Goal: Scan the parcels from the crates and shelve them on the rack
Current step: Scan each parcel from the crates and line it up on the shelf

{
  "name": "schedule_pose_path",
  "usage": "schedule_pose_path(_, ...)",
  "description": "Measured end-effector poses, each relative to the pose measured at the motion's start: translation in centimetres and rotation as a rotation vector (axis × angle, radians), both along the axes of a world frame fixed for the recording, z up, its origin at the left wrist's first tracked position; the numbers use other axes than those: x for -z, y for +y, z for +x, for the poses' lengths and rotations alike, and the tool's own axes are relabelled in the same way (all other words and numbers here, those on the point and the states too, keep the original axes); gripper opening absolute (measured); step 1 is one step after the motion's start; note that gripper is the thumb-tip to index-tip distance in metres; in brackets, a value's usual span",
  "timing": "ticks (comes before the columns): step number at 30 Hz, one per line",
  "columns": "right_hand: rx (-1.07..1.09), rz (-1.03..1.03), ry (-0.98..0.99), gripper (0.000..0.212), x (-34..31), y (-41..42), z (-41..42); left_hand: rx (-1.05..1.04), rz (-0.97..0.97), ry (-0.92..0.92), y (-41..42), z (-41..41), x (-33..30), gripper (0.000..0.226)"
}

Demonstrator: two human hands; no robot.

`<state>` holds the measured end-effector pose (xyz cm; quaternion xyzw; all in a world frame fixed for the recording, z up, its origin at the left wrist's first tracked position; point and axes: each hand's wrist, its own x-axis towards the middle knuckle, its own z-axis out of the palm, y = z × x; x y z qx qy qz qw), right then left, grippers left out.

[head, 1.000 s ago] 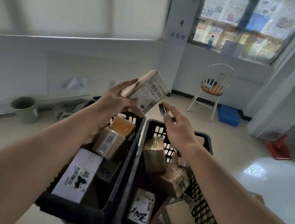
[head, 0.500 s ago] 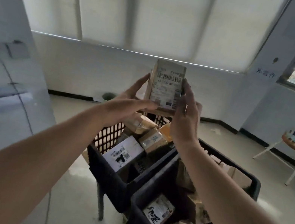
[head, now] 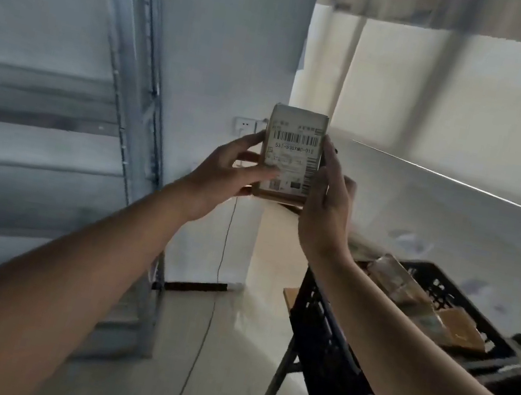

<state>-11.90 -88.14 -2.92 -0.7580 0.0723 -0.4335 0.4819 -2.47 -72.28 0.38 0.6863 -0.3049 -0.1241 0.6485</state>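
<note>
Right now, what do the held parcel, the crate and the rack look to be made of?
Parcel: brown cardboard, apparently taped, with a white paper barcode label; matte brown edges show around it.
Crate: black plastic, judging by its moulded lattice walls.
Rack: probably grey painted metal; its upright looks thin and perforated, though the view is blurred.
</note>
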Motion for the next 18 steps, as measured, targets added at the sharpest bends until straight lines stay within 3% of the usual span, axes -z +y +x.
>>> schedule_pose_path(18,-0.536,-0.013,-0.008,0.054,-2.7,44.0,17.0,-0.598,-0.003,-0.15,45.5,6.6,-2.3,0.074)
